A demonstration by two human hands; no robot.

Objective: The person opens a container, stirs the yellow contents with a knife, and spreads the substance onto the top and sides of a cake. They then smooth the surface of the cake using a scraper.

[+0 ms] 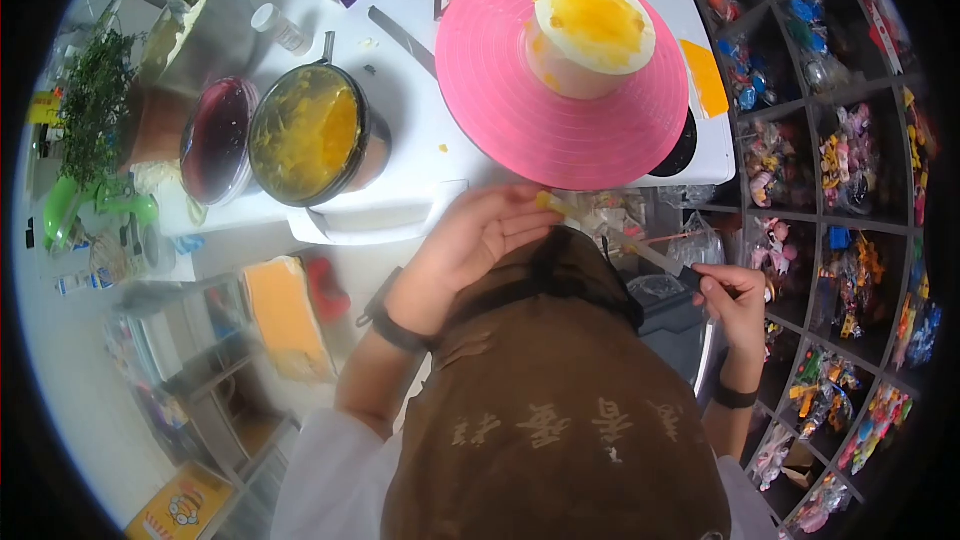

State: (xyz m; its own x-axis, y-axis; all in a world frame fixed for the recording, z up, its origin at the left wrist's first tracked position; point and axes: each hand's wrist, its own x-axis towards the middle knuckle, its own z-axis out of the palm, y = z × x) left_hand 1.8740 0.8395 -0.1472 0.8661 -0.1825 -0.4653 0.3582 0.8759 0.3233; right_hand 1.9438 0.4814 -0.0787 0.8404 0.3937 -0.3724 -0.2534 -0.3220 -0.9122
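Note:
In my right hand [735,305] is a palette knife [655,258], gripped by its dark handle, with the blade pointing left. Yellow filling [546,201] shows at the blade's far end. My left hand [490,230] is palm up right beside that end, its fingers stretched out and slightly bent. Just beyond both hands, a pink turntable [480,70] bears a round cake [575,70] coated in pale cream. Yellow filling is spread unevenly over the cake's top, leaving a cream rim.
On the white table [400,105], left of the turntable, lie a bowl of yellow filling [300,145], a dark red bowl [215,140], a metal pot [205,35] and a long knife [400,38]. Shelves of bagged toys [850,160] line the right. Brown printed cloth [550,420] fills the lower middle.

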